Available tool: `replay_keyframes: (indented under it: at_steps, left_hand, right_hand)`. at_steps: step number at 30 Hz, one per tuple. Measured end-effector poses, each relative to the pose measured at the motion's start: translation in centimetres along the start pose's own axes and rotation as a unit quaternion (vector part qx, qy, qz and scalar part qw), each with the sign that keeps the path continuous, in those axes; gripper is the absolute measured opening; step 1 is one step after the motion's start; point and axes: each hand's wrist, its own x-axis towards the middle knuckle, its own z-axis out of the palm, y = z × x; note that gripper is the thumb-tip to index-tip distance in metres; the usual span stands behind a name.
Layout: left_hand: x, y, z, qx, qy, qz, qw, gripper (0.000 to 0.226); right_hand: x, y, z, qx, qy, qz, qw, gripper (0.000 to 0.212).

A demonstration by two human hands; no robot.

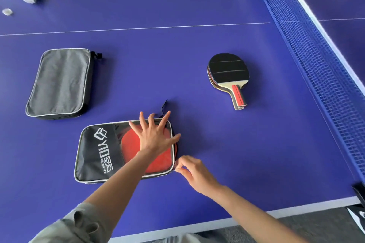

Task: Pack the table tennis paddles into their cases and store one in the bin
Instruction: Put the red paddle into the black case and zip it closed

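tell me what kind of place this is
Probably an indoor table tennis room or games area. The work surface is a blue table tennis table with white lines and a net, and a loose paddle lies beside zip-up paddle cases.

Blue ping-pong table (177, 2) w/ white lines, blue net (308, 49) at right, grey carpet (296, 225) below.

Purple-blue table (177, 55) with thin white lines, blue mesh net (308, 49), near case (94, 156) black with white logo, red paddle (158, 156) inside, far-left case (59, 83) grey, silver-piped, right paddle (227, 69) black-faced, red-striped handle
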Motion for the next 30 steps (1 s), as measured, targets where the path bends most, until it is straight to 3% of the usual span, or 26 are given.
replay_keyframes:
  at_steps: [5,8,15,26,30]
  left_hand:
    - [-0.3,0.8,0.4,0.035,-0.038,0.009,0.999,0.115]
    - [-0.7,0.9,0.5,0.042,-0.055,0.021,0.997,0.119]
    - [-1.2,0.6,0.2,0.086,-0.026,0.057,0.994,0.106]
    - [-1.9,-2.1,0.9,0.051,0.007,0.120,0.991,0.073]
    - [-1.9,-2.6,0.9,0.065,0.001,0.130,0.989,0.076]
  right_hand:
    - [0.8,0.9,-0.8,0.014,0.038,0.002,0.999,0.012]
    - [1.3,1.4,-1.0,0.020,0.022,0.005,1.000,0.014]
    - [2.3,1.9,-1.9,-0.018,0.026,-0.011,0.999,0.012]
    - [5.7,2.0,-3.6,-0.074,0.016,-0.048,0.996,0.016]
    - [7.2,2.0,-3.6,-0.074,0.040,-0.022,0.996,0.017]
